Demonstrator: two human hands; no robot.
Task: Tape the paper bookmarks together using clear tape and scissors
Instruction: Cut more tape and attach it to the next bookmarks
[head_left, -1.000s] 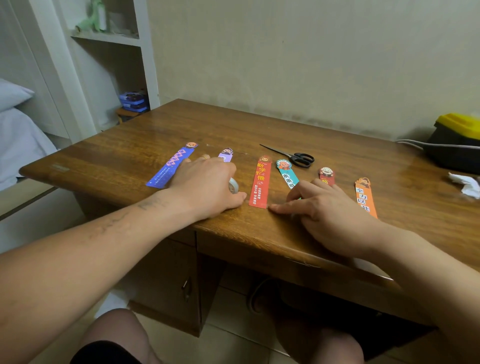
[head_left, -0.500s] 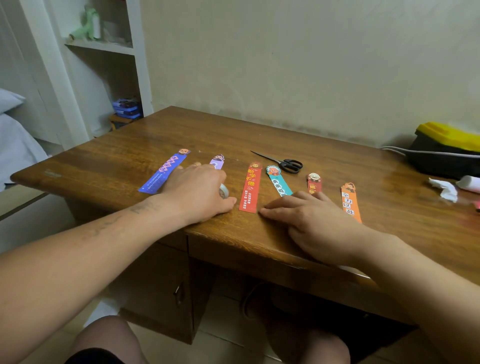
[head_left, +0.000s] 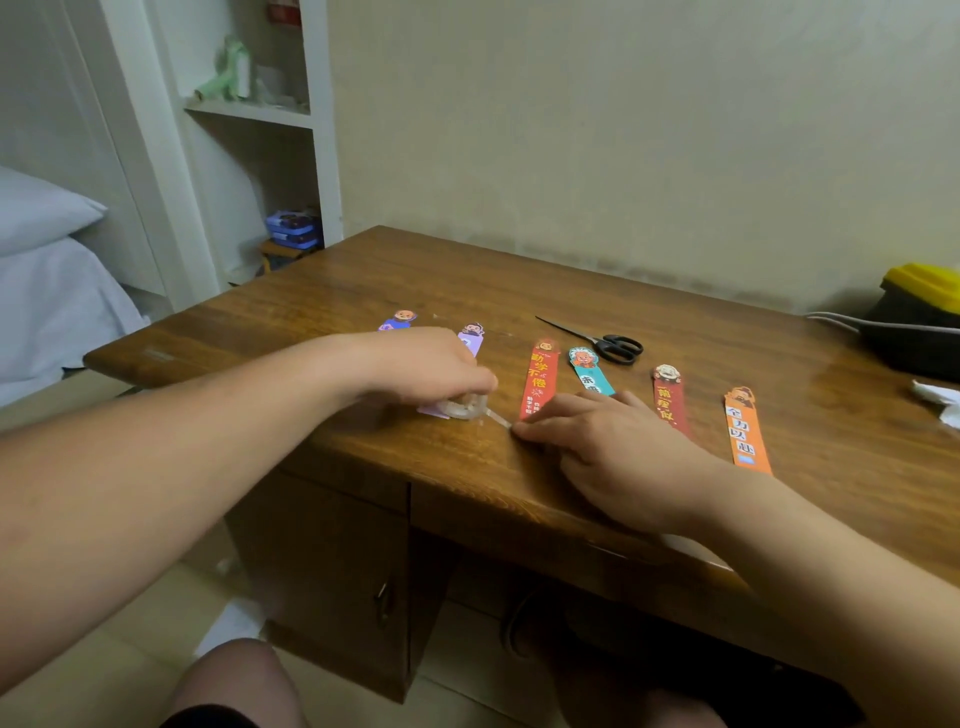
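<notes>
On the surface, the red bookmark (head_left: 539, 376) reads 勤学不倦, with finer print below too small to read. The orange bookmark (head_left: 745, 431) reads 全力以赴. The dark red bookmark (head_left: 670, 402) seems to show 前程似. The teal bookmark's (head_left: 589, 371) characters are unclear.

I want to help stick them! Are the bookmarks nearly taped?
Not yet. Nothing is joined: the bookmarks lie apart on the desk. Right now the left hand holds the tape roll while the right hand pinches the tape end. Cutting with the untouched scissors and sticking remain.
</notes>
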